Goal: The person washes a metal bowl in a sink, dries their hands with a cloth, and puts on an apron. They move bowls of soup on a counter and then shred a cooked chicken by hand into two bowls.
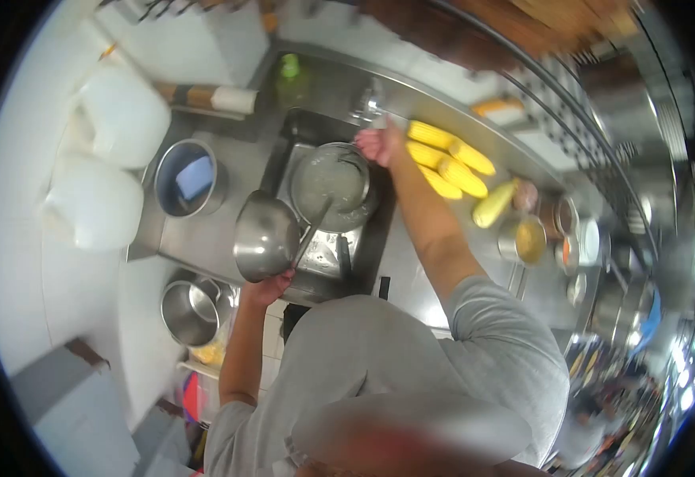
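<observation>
My left hand [266,288] grips a shiny steel bowl [266,238] by its lower edge, tilted over the left side of the sink [379,230]. A long grey handle [312,234] slants from beside the bowl across the large round pot [327,183] in the basin, which holds cloudy water. At the far side of the sink, my right hand [381,145] has its fingers curled together, close to the tap [369,99] and right at the pot's rim; I cannot tell what they hold. A dark-handled utensil [344,253] lies in the basin near me.
Several corn cobs [451,155] and a pale green squash [494,204] lie right of the sink, near a small pot of yellowish food [530,238]. Left stands a steel pot with a blue sponge [195,176]. A green soap bottle [290,75] stands behind the sink.
</observation>
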### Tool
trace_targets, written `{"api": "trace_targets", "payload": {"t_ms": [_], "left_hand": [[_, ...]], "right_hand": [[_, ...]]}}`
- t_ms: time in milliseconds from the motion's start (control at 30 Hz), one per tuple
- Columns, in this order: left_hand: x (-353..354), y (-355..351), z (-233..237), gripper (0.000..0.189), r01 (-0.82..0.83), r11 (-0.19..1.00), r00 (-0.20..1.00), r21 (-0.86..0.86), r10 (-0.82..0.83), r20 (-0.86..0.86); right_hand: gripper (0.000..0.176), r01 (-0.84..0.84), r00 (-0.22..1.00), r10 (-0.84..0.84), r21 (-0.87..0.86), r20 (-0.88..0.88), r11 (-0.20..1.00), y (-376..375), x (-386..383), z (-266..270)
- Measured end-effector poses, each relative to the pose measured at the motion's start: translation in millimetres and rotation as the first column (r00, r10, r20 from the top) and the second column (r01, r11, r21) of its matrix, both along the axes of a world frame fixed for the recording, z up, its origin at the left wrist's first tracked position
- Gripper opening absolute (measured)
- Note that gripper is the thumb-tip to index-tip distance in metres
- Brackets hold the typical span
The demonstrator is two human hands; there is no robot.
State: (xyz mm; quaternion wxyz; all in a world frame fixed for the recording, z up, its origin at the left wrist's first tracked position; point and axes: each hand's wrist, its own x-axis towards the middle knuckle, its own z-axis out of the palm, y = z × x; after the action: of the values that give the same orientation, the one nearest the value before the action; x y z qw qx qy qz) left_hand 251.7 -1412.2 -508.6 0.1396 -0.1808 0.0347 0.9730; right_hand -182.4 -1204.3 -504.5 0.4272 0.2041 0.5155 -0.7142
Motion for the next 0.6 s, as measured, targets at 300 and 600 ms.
{"api": "trace_targets", "payload": {"t_ms": [300, 600], "left_hand": [[-97.2, 67.5, 8.6, 0.062, 0.623, 0.724, 0.783, 0.297, -0.576, -0.237], [-151.6, 264.8, 47.9, 0.038, 0.741, 0.289, 0.383, -0.605, -0.923, 0.028]], "right_hand": [[0.075, -0.17, 0.956, 0.194, 0.126, -0.219, 0.977, 134.8, 263.1, 60.4], [0.07, 0.564, 0.82, -0.259, 0.644, -0.51, 0.517, 354.9, 560.1, 118.7]]}}
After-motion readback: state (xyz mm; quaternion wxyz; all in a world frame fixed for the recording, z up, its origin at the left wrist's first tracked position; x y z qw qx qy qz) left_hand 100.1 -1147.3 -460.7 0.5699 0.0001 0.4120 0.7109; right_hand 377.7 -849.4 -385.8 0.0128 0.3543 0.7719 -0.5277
